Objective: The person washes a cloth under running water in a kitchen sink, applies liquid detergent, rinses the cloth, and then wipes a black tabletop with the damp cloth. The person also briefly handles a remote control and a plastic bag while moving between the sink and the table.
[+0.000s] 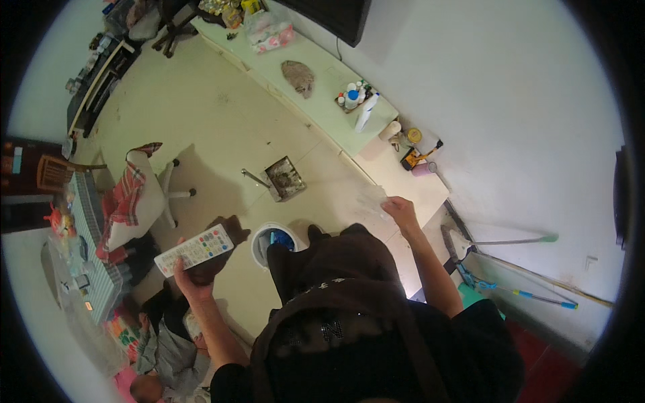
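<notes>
My left hand [194,284] holds a white remote control [194,250] with many coloured buttons, turned face up. A dark brown cloth [236,232] hangs beneath the remote from the same hand. My right hand [404,215] pinches a thin clear plastic piece [372,197], perhaps a bag or sleeve, near the edge of a low bench. Below and between the hands, a white bin [256,247] with a blue lining or contents stands at my feet. A long-handled metal dustpan [286,177] lies on the floor ahead, holding dirt.
On the long pale bench [322,116] are a crumpled cloth [298,78], a tray of bottles [352,95] and a plastic bag [268,31]. A white swivel chair [146,201] stands left. A person [171,352] sits at lower left. Mops [524,294] lean right.
</notes>
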Demonstrator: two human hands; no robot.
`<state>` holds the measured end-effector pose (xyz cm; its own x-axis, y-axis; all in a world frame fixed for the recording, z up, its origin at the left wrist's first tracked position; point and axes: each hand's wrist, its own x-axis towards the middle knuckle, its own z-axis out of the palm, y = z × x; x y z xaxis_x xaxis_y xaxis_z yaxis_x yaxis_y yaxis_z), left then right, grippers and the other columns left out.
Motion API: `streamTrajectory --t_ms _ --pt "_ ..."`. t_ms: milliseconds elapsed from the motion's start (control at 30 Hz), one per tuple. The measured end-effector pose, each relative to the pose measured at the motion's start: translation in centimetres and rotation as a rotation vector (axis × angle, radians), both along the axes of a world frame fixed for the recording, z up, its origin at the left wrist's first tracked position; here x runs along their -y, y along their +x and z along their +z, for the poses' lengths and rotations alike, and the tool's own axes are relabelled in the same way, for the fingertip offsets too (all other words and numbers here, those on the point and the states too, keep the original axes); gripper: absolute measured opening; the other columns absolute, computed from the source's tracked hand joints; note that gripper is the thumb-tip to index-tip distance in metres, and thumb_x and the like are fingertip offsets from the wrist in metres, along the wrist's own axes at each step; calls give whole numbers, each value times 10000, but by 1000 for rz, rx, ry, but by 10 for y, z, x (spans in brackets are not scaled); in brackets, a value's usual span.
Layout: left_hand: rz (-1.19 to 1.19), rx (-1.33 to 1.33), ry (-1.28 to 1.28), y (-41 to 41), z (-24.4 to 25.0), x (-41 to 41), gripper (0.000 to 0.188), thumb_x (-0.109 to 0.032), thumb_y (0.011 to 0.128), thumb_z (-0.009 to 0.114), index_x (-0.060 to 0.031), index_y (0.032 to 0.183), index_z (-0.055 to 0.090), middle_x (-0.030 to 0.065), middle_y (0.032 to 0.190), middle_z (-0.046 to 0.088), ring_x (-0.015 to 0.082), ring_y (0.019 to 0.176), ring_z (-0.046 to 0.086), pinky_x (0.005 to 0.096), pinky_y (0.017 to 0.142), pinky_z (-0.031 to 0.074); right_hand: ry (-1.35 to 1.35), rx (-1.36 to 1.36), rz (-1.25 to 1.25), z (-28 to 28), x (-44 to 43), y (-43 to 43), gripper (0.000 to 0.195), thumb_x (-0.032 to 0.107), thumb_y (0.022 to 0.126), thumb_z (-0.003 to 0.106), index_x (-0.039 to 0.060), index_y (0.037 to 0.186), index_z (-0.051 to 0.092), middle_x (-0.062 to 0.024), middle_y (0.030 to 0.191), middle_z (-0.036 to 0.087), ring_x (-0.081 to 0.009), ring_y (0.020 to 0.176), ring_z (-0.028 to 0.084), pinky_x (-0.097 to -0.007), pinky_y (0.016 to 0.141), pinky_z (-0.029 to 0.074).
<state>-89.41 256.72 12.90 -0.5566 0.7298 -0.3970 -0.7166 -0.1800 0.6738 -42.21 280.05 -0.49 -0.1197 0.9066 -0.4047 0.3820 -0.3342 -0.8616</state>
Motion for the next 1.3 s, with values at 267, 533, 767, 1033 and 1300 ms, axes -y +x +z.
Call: streamTrajectory --t_ms 267,533,767,1033,1300 --pt "200 -72 -96 -50 -11 -19 632 -344 883 548 -102 1435 359 120 1376 468 350 1257 461 542 1037 375 -140 -37 117 -116 -95 -180 255 188 822 712 -39 933 678 -43 765 639 -109 692 542 -300 648 462" --pt "392 -61 -304 -38 -13 -47 662 -338 823 598 -125 1414 390 141 1282 533 368 1170 525 571 949 442 -543 233 257 -258 -134 -331 680 270 801 745 51 1374 451 -194 1339 495 -316 1227 479 -414 860 519" --pt "195 -19 -414 -45 -40 -93 637 -297 748 683 2 1277 491 148 1175 585 281 1022 613 455 874 520 -685 -102 290 -211 -173 -308 888 366 817 742 100 1492 229 -133 1383 451 -254 1215 473 -430 914 486" --pt "-606 6 -419 -16 -16 -245 417 -202 863 648 19 1206 562 99 1063 642 197 929 614 311 771 509 -334 -730 1051 99 -171 -303 978 367 799 754 115 1517 141 -119 1503 319 -256 1347 360 -390 1056 353" --pt "-761 -47 -85 -16 -29 -315 589 -174 881 662 -40 1392 401 113 1105 618 211 974 631 343 844 538 60 151 627 137 -153 -265 823 336 765 770 1 1396 362 -232 1216 563 -275 1075 587 -351 905 470"
